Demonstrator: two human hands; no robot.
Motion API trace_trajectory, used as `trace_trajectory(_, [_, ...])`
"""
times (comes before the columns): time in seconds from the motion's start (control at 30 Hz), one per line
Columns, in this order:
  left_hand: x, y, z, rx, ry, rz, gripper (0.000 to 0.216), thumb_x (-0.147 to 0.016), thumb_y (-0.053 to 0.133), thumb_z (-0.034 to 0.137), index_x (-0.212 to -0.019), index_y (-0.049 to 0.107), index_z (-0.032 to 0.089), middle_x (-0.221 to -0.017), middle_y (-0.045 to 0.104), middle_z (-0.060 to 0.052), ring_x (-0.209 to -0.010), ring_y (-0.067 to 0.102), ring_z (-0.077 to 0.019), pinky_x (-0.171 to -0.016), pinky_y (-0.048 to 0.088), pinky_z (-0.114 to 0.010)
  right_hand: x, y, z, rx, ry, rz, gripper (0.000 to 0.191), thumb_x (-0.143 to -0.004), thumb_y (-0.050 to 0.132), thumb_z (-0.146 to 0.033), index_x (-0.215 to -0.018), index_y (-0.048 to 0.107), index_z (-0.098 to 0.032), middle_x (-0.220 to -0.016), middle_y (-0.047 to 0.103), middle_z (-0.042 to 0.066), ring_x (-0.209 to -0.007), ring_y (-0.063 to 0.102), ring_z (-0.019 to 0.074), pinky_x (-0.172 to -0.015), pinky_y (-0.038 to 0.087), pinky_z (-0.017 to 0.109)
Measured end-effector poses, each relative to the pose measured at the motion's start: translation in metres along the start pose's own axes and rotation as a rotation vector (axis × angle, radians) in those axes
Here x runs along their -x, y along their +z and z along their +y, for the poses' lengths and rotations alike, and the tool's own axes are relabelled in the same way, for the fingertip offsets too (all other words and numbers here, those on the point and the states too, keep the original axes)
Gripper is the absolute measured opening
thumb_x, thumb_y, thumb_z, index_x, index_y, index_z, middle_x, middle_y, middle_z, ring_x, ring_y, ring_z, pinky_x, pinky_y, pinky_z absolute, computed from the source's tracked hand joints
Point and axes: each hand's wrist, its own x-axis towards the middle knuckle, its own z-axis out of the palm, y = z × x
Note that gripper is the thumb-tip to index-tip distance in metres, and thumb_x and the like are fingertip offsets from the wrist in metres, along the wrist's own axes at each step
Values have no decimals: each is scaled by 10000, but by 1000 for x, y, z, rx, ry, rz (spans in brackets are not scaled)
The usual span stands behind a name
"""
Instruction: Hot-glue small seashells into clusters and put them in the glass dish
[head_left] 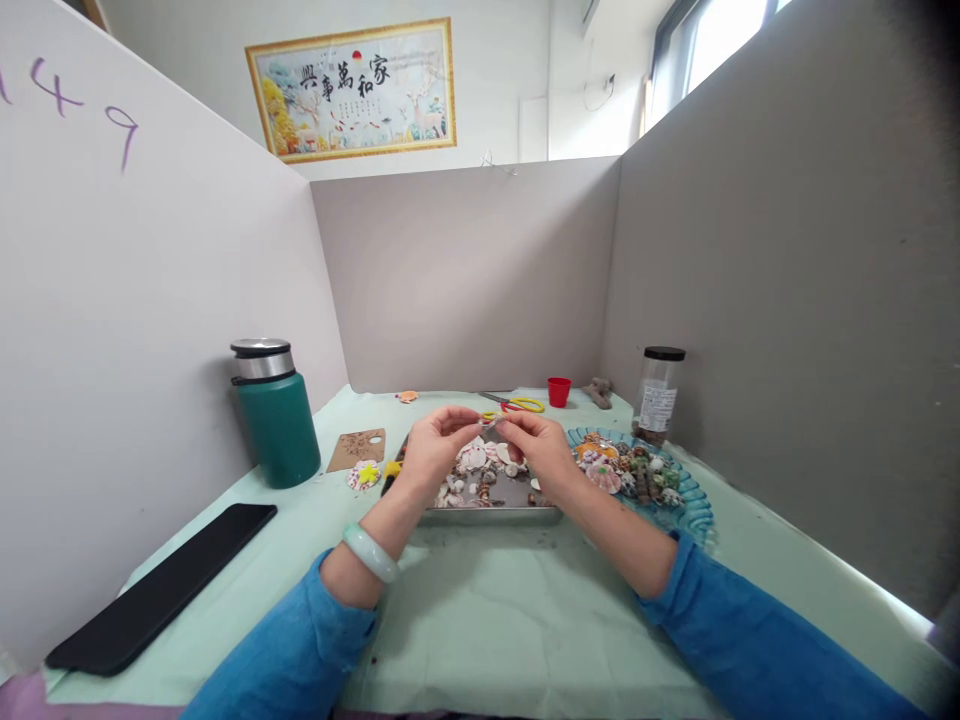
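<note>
My left hand (435, 450) and my right hand (544, 452) meet above a metal tray (495, 514) of several seashells. Both hands pinch a small pale object (491, 421) between their fingertips; it is too small to name. The left wrist wears a pale green bangle (370, 552). Both arms are in blue sleeves.
A blue glass plate (694, 505) with several shells lies right of the tray. A green flask (274, 412) stands left, with a black slab (161, 585) near the front left. Yellow scissors (517, 404), a red cup (558, 391) and a clear jar (658, 394) stand behind. Grey partition walls enclose the table.
</note>
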Motion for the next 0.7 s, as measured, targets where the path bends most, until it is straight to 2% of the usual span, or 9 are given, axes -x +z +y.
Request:
trace_trajectory(0.17, [4,5,0,-219,180,38,205,-686,677,262,-838,586,158,-865,676,-54,-777,620,-153,-716,507,-289,0,0,1,-9,-24,5,245,-654,670,-386,-727,651,-153,-429,453,-59,-413,379,77,-419,267,221])
trace_trajectory(0.33, [8,8,0,-321,303,70,229,-722,642,223,-929,555,180,-901,675,-44,-753,623,-133,-736,517,-288,-1,1,4,3,-35,9,261,-657,675,-399,-750,667,-156,-472,471,-53,-424,390,77,-420,275,222])
trace_trajectory(0.53, [11,11,0,-412,361,101,296,-730,637,197,-1013,550,206,-915,686,-29,-734,624,-131,-745,508,-290,0,1,6,1,-35,3,267,-660,682,-407,-767,681,-163,-477,478,-52,-439,399,83,-437,285,226])
trace_trajectory(0.7, [13,11,2,-407,386,118,306,-733,644,208,-1028,563,219,-914,684,-29,-794,630,-151,-782,490,-297,2,3,6,-32,-26,12,241,-659,682,-406,-752,676,-183,-482,475,-54,-440,393,85,-440,274,229])
